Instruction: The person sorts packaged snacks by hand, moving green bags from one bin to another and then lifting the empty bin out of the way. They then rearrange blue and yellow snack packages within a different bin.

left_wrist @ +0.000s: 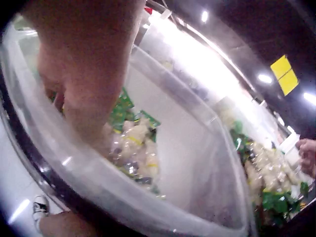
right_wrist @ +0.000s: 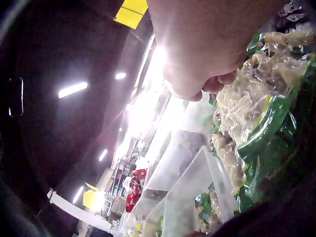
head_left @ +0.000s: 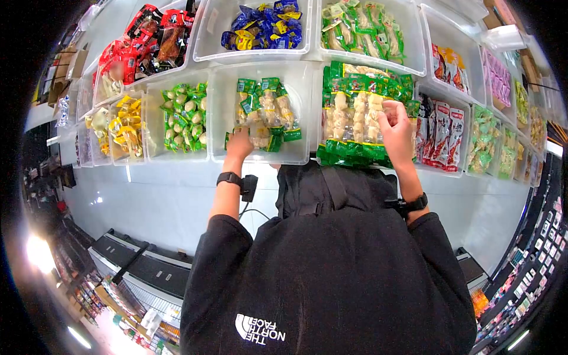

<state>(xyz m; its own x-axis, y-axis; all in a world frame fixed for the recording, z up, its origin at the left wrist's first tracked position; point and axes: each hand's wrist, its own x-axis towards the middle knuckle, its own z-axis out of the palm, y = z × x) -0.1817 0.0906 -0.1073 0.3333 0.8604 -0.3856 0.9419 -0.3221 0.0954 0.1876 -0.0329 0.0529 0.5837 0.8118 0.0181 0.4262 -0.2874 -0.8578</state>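
Note:
In the head view my left hand point(head_left: 239, 144) reaches over the near wall of a clear plastic bin point(head_left: 222, 112), its fingers down at a packet in the loose pile of green-and-clear snack packets point(head_left: 269, 109). From the left wrist its fingertips are hidden behind the hand, so I cannot tell whether they grip a packet. My right hand point(head_left: 399, 131) is over the bin to the right, thumb and fingers apart and loosely bent. Close under it, neat rows of similar green-ended packets point(head_left: 355, 115) fill that bin to the top. The right wrist view shows fingertips point(right_wrist: 219, 83) right beside these packets.
Bins of green round snacks point(head_left: 184, 118) and yellow packets point(head_left: 127, 127) stand to the left, red-and-white packets point(head_left: 444, 136) to the right. Behind are bins with blue packets point(head_left: 263, 26), green packets point(head_left: 364, 29) and red packets point(head_left: 142, 41).

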